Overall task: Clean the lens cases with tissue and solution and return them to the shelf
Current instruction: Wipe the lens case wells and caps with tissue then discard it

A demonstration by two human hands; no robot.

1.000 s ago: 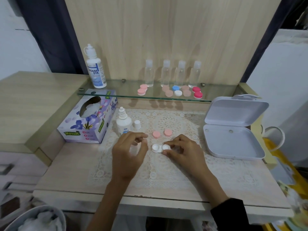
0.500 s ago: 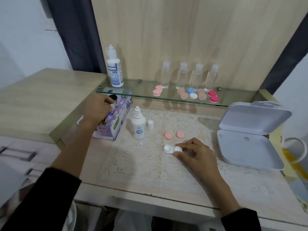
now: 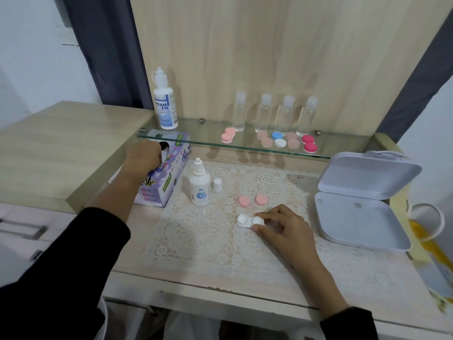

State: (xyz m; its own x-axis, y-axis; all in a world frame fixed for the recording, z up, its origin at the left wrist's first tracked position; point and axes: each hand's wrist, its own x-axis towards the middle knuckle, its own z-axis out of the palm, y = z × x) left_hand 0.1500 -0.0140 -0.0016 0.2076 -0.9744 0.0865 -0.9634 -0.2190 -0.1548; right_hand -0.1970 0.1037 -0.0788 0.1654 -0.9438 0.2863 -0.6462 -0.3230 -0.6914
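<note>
An open white lens case [image 3: 245,220] lies on the lace mat, and my right hand [image 3: 285,229] pinches its right end with thumb and fingers. Its two pink caps [image 3: 252,200] lie just behind it. My left hand [image 3: 143,155] sits on top of the purple tissue box [image 3: 169,185] with its fingertips down in the opening, hidden. A small white solution bottle [image 3: 200,188] stands uncapped beside the box, with its cap [image 3: 217,184] to the right. Several closed lens cases [image 3: 277,139] sit on the glass shelf [image 3: 196,133].
A tall solution bottle [image 3: 165,106] stands at the shelf's left end, and several clear bottles [image 3: 274,114] line the back. An open white hinged box [image 3: 355,217] lies at the right. A yellow bag [image 3: 426,236] sits past the table's right edge.
My left hand has left the lens case, reached left to the tissue box and pushed its fingertips into the opening. My right hand still holds the white case.
</note>
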